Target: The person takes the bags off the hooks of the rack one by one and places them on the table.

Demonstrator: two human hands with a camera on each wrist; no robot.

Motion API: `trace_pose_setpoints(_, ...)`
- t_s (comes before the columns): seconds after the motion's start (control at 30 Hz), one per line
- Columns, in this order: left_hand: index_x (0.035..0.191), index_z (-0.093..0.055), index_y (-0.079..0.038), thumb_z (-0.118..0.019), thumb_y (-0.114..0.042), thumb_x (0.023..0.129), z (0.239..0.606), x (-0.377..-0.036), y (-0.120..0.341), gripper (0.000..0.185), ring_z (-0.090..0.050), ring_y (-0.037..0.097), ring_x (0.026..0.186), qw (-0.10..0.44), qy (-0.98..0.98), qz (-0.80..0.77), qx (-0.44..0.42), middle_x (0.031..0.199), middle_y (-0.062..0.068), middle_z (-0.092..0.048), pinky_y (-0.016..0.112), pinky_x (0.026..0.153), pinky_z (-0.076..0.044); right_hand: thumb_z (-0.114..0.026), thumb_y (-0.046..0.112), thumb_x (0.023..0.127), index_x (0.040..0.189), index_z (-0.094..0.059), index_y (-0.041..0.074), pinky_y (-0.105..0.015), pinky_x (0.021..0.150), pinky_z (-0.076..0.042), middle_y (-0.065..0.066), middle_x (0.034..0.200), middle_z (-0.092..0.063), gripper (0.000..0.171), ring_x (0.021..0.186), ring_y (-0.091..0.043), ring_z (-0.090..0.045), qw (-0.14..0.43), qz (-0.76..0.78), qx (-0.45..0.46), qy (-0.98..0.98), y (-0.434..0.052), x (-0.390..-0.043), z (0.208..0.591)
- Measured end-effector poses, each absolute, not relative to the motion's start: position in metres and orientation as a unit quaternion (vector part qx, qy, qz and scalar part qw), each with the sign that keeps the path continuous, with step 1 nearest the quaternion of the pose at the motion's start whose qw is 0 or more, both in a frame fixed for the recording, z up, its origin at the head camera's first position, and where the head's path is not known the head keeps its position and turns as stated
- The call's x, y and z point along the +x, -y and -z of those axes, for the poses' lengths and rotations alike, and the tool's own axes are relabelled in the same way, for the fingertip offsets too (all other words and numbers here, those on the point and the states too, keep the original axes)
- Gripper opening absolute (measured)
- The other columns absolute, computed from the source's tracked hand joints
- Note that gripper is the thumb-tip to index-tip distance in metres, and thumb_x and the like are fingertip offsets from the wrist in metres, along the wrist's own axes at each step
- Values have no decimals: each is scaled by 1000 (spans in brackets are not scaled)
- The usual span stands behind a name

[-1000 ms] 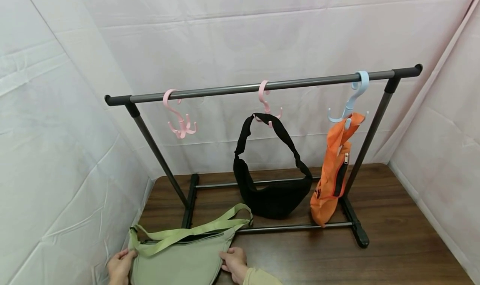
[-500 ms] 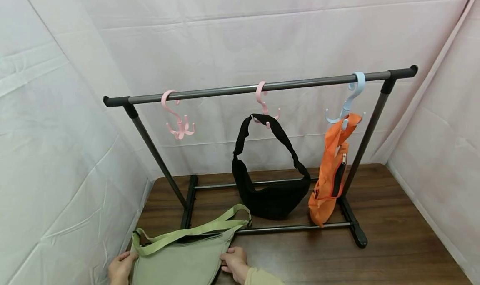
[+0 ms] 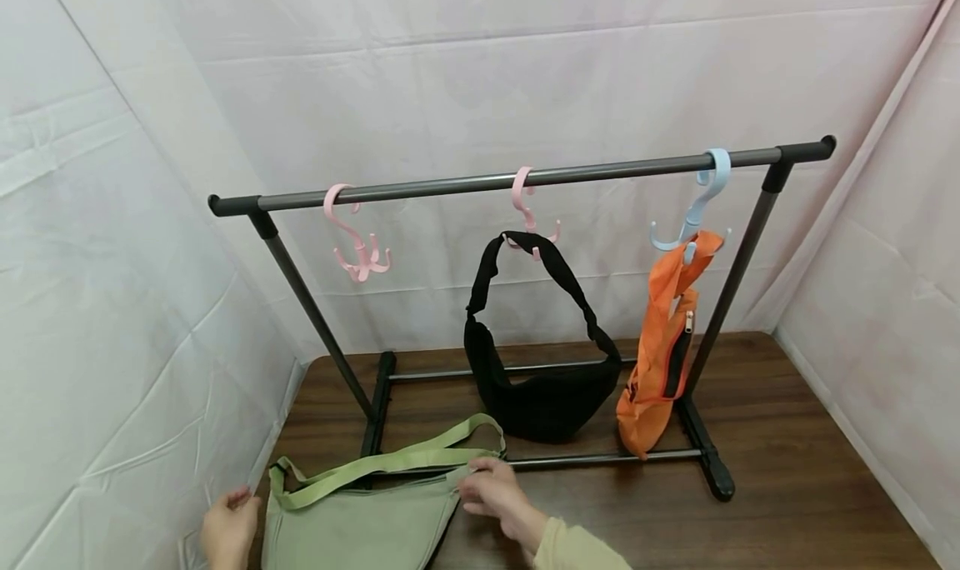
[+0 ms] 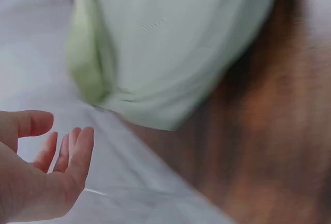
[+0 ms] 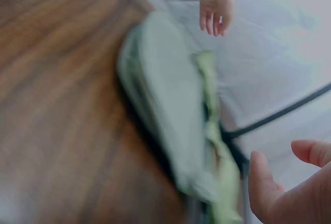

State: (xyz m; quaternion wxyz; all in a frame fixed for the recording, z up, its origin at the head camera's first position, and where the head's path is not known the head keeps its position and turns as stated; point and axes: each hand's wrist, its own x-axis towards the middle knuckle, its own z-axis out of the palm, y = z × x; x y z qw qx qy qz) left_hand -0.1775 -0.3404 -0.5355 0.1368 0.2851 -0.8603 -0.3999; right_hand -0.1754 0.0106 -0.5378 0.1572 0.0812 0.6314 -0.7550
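Head view, wooden table [image 3: 795,503], white cloth walls [image 3: 435,103], green bag [image 3: 360,522], left hand [image 3: 228,527] and right hand [image 3: 497,495] loosely spread

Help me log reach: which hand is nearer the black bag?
Right. The right hand is in front of the black bag; the left hand is farther off, beside the green bag.

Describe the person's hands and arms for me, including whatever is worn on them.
Both the left hand and the right hand are bare, with no gloves or rings to be seen. The right forearm wears a pale yellow sleeve that stops short of the hand, with no visible pattern or marking. No sleeve shows on the left arm in these views.
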Motion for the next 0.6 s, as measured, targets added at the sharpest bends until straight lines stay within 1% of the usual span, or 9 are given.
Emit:
trace_pose_setpoints(0.1, 104, -58, 8, -56, -8, 81, 506, -182, 320, 27, -48, -7, 63, 199, 880, 366, 227, 102, 28, -60, 16, 61, -39, -59, 0, 77, 117, -45, -11, -33, 66, -53, -7, 88, -64, 44, 77, -14, -61, 127, 761, 45, -634, -28, -183, 519)
trace_pose_setpoints(0.17, 102, -59, 6, -60, -6, 80, 484, -186, 303, 25, -36, -20, 66, 250, 881, 364, 172, 98, 27, -61, 6, 57, -34, -60, 2, 78, 117, -47, -10, -33, 66, -53, -8, 90, -63, 43, 78, -13, -60, 102, 755, 21, -648, -40, -188, 506)
trace_pose_setpoints(0.23, 99, -61, 5, -64, -4, 78, 461, -190, 284, 23, -36, -22, 68, 300, 878, 356, 106, 92, 22, -63, 1, 58, -33, -60, 3, 80, 117, -48, -9, -33, 66, -53, -9, 93, -62, 42, 79, -13, -60, 74, 744, -2, -664, -51, -192, 493)
trace_pose_setpoints(0.3, 97, -63, 3, -68, -2, 75, 438, -194, 264, 23, -45, -13, 71, 349, 873, 338, 27, 88, 18, -63, 1, 62, -33, -61, 4, 81, 117, -49, -9, -34, 66, -53, -11, 95, -61, 40, 80, -14, -61, 43, 728, -18, -684, -61, -195, 482)
trace_pose_setpoints(0.37, 97, -63, 1, -70, 0, 73, 414, -200, 245, 24, -53, 2, 74, 384, 863, 322, -56, 87, 14, -61, 1, 66, -36, -62, 3, 81, 117, -51, -7, -34, 68, -53, -13, 98, -61, 38, 82, -16, -61, 12, 712, -26, -702, -70, -198, 470)
trace_pose_setpoints(0.4, 97, -63, 0, -70, 0, 73, 401, -203, 235, 25, -55, 9, 74, 398, 857, 312, -101, 88, 13, -62, 4, 67, -37, -62, 3, 81, 116, -52, -5, -33, 68, -52, -13, 98, -60, 37, 83, -18, -61, -5, 704, -29, -709, -75, -199, 465)
trace_pose_setpoints(0.47, 98, -63, 0, -68, -2, 75, 376, -209, 212, 24, -56, 21, 79, 410, 841, 298, -191, 92, 13, -61, 12, 71, -42, -63, 2, 81, 115, -54, -3, -31, 71, -52, -14, 100, -60, 36, 87, -21, -61, -32, 692, -31, -720, -84, -200, 453)
trace_pose_setpoints(0.5, 99, -62, 0, -67, -4, 76, 363, -213, 200, 23, -57, 24, 82, 413, 832, 289, -234, 94, 13, -61, 17, 73, -44, -63, 2, 81, 115, -55, -1, -30, 72, -51, -13, 101, -60, 35, 88, -22, -60, -42, 687, -31, -725, -88, -201, 447)
trace_pose_setpoints(0.6, 102, -62, -1, -64, -7, 79, 326, -226, 160, 24, -56, 26, 90, 407, 805, 255, -348, 100, 13, -60, 32, 77, -46, -62, 4, 83, 115, -56, 3, -27, 76, -48, -11, 104, -60, 32, 93, -22, -59, -72, 666, -42, -741, -100, -202, 431)
